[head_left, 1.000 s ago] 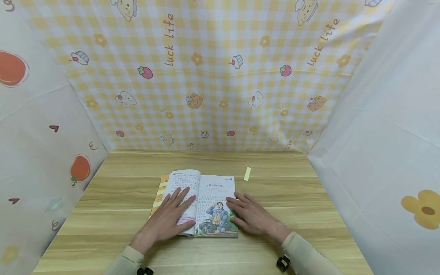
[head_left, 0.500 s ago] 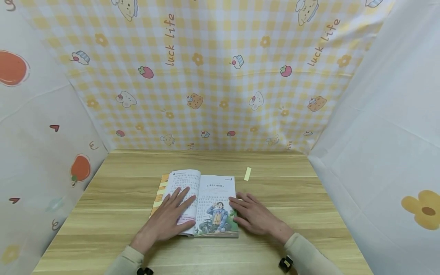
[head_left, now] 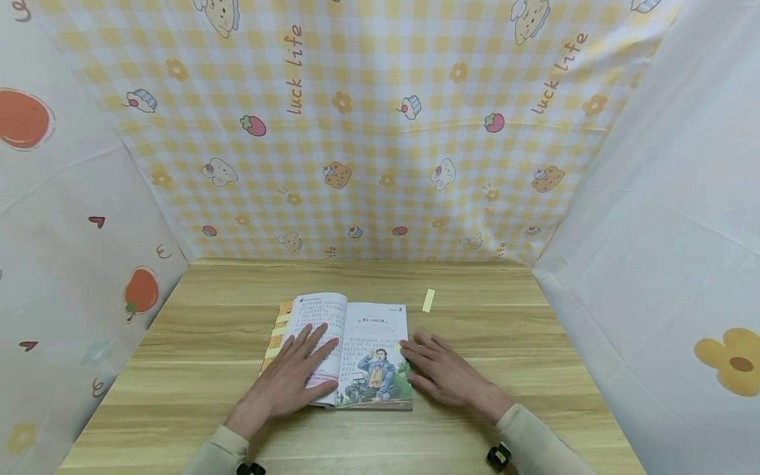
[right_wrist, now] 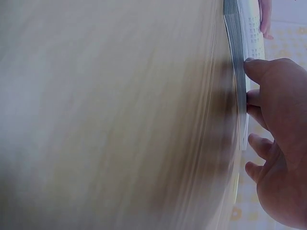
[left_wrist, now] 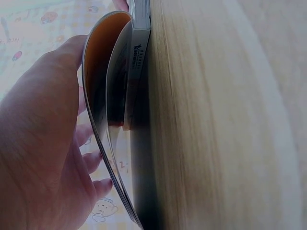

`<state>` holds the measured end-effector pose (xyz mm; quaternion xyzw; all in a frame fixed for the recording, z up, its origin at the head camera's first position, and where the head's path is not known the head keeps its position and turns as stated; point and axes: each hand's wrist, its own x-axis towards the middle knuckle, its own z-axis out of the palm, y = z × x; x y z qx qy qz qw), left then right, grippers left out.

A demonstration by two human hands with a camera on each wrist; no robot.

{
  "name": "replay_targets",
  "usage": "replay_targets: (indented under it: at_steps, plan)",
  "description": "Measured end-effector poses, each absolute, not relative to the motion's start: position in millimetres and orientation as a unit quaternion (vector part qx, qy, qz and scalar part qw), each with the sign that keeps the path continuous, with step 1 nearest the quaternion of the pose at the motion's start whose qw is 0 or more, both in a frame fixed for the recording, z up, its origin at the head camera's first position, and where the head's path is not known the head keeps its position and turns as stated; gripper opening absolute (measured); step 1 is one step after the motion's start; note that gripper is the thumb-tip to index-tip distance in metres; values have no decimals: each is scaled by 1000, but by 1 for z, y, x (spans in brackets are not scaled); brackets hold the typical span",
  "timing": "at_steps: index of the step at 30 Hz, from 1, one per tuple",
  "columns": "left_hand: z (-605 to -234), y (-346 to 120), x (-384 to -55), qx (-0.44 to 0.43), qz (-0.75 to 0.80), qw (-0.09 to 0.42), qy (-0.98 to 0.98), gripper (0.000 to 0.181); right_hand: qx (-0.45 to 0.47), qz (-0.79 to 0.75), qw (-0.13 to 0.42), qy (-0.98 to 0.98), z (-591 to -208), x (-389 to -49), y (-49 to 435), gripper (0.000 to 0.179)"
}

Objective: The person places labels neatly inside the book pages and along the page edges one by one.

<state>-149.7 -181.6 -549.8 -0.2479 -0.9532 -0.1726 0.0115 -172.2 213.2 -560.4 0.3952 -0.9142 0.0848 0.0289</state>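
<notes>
An open book [head_left: 371, 316] lies on the table, text on its left page and a drawn figure in a blue jacket on the right page. My left hand [head_left: 292, 375] rests on the left page, fingers spread. In the left wrist view the left-hand pages [left_wrist: 103, 105] bow upward beneath that hand. At the book's right edge, my right hand [head_left: 444, 373] touches the page margin with extended fingers. A small pale yellow sticky tab [head_left: 398, 346] shows on the page by its fingertips. The right wrist view shows the thumb against the page block [right_wrist: 235, 48].
A pale yellow paper strip [head_left: 429, 301] lies on the wooden table [head_left: 505, 316] beyond the book's upper right corner. Orange and yellow strips [head_left: 279, 333] show along the book's left edge. A checked cloth [head_left: 368, 145] hangs behind, with white cloth at both sides.
My right hand has slid a little rightward off the illustrated page to its edge, uncovering the small yellow tab. The left hand stays on the left page.
</notes>
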Motion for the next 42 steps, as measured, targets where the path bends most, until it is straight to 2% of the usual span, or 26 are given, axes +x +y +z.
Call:
replay_targets:
  at_steps: [18,30,42]
  plan:
    - [-552,-183,-152,-256,-193,29,-947,77,377,91,8,-922,-559,-173,224,63]
    - [-550,-184,-155,-258,-204,69,-942,75,374,126,68,-916,-557,-176,234,58]
    - [-549,-191,-154,-239,-200,101,-945,76,351,131,89,-923,-555,-179,243,65]
